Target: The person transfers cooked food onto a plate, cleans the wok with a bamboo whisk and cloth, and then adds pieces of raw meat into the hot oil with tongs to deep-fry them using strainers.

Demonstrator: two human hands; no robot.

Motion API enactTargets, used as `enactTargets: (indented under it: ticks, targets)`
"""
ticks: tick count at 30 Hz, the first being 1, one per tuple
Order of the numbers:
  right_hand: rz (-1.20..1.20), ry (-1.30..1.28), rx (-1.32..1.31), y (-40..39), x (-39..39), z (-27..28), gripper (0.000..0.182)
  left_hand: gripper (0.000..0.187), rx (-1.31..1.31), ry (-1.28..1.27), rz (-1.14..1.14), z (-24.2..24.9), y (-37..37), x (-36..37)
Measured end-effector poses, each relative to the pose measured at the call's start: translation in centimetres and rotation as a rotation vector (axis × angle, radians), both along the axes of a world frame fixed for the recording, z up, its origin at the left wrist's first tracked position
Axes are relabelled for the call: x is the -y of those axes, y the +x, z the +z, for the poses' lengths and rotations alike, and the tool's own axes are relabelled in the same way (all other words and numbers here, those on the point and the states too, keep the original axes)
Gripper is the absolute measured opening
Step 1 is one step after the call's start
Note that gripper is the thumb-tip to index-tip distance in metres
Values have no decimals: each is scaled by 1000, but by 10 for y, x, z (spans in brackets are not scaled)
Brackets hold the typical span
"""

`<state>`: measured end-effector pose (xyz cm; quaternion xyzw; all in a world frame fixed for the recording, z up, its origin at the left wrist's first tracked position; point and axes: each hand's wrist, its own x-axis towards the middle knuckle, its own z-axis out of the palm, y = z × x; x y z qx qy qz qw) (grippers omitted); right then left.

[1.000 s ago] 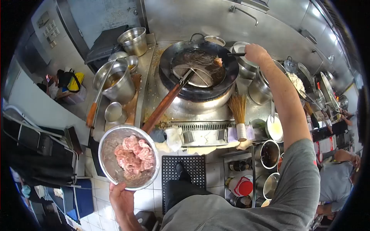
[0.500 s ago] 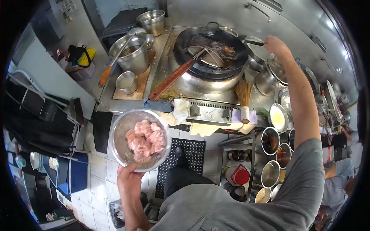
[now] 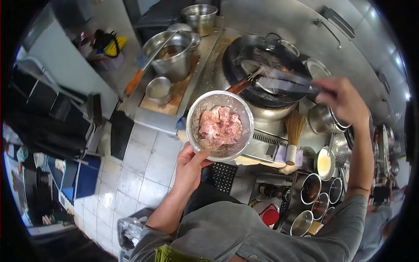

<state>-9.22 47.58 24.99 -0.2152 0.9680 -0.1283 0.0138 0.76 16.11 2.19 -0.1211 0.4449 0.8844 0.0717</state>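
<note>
Gripping from below, the left hand [image 3: 190, 165] holds a metal bowl [image 3: 219, 125] by its near rim, thumb over the edge and fingers under the base. The bowl carries a heap of raw pink meat [image 3: 220, 126] and hangs in the air just in front of the wok [image 3: 266, 76], over the front edge of the steel bench [image 3: 150, 117]. The right hand [image 3: 343, 99] is closed around a dark handle of a long tool [image 3: 288, 85] that reaches from the hand out over the wok; the tool is blurred, so its head cannot be made out. The wok is dark inside, with a wire strainer [image 3: 255, 72] lying in it; the strainer's wooden handle [image 3: 239, 86] slants out toward the bowl and passes behind it.

Left of the wok, a large steel pot [image 3: 172, 54] stands on a wooden board [image 3: 174, 94], with a ladle's orange handle [image 3: 134, 82] leaning out of it. A small metal cup [image 3: 159, 89] sits on the same board, nearer the person. Beyond the pot stands another steel pot [image 3: 200, 17]. Right of the bowl and below the wok, a bamboo brush [image 3: 294, 135] rests upright against the stove front. Further right and lower, several small round containers [image 3: 312, 187] hold sauces and oils. White tiles [image 3: 139, 170] cover the floor left of the bowl.
</note>
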Motion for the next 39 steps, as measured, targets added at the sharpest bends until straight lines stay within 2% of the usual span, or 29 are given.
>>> enactTargets:
  ticks: [1, 2, 4, 5, 7, 9, 10, 11, 13, 14, 16, 17, 19, 22, 23, 25, 26, 28, 31, 33, 34, 36, 39]
  targets:
    - [81, 43, -18, 9, 13, -5, 36, 15, -12, 2, -30, 0, -13, -6]
    - [283, 205, -145, 10, 27, -7, 32, 13, -61, -6, -37, 0, -26, -14]
    - [281, 441, -236, 6, 40, -29, 26, 12, -141, -1, -69, 3, -47, -29]
    - [296, 464, -341, -5, 39, -38, 20, 12, -144, 7, -99, 5, -59, -38]
    - [302, 470, -299, -29, 22, -27, 16, 12, -129, -2, -98, 11, -78, -51]
    - [185, 423, -375, -33, 1, 0, 14, 13, -102, 50, -142, 18, -99, -59]
    - [97, 445, -329, -37, -8, 18, 16, 14, -60, 52, -139, 17, -109, -64]
    - [153, 423, -530, -45, -27, 21, 17, 15, -11, 57, -132, 15, -116, -69]
    - [21, 252, -279, -69, -38, 31, 19, 17, -14, 82, -142, 15, -129, -81]
    - [20, 246, -287, -75, -40, 25, 19, 17, -28, 60, -122, 12, -134, -88]
    - [201, 303, -259, -88, -40, -4, 20, 14, -86, 8, -67, 2, -141, -104]
    - [76, 409, 4, -97, -30, -11, 20, 14, -89, 2, -64, 1, -145, -110]
    - [48, 461, 100, -117, -23, -32, 17, 12, -264, -223, 12, -1, -150, -118]
    - [101, 338, -66, -136, -48, -15, 17, 11, -187, -132, 38, -2, -163, -121]
    - [35, 317, -35, -140, -57, 1, 17, 11, -115, -54, 26, -2, -167, -120]
    - [49, 195, -228, -149, -79, 23, 18, 12, -88, -27, 5, -1, -177, -116]
    - [43, 197, -238, -163, -87, 25, 18, 14, -59, -2, 26, 3, -178, -116]
    - [-59, 246, -310, -199, -107, 5, 18, 17, -32, 35, 52, 11, -176, -117]
    - [-275, 538, -84, -252, -94, -77, 27, 18, -23, 10, 65, 12, -164, -110]
    - [-348, 572, 4, -275, -94, -144, 30, 20, -12, -2, 65, 18, -152, -103]
    - [-349, 573, 5, -281, -96, -155, 30, 20, -11, -18, 43, 18, -148, -97]
    - [-367, 526, 65, -288, -97, -169, 31, 21, -30, -23, 27, 15, -141, -86]
    - [-432, 465, -34, -285, -108, -117, 32, 20, -30, -32, 47, 17, -138, -75]
